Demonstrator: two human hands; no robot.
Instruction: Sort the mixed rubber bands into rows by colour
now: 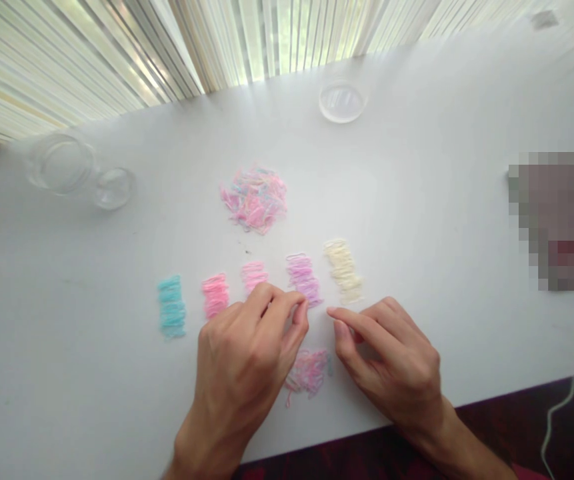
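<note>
My left hand (251, 353) is closed in a pinch at the lower end of a column of purple thin elastic loops (303, 273). Whatever sits between its fingertips is too small to make out. Just to the right, my right hand (397, 360) holds its index finger and thumb slightly apart, with nothing visible between them. More columns of loops lie in a row: turquoise (171, 307), bright pink (215, 295), light pink (254, 272) and cream (343, 270). My left hand partly covers the pink ones. Between my wrists lies a small mixed heap of loops (309, 372).
A larger mixed pile of loops (257, 200) lies beyond the row. Clear round containers (64, 163) stand at the left, with a small clear piece (113, 188) beside them. A clear dish (341, 101) is near the blinds (287, 40). A pixelated object (557, 220) lies at right.
</note>
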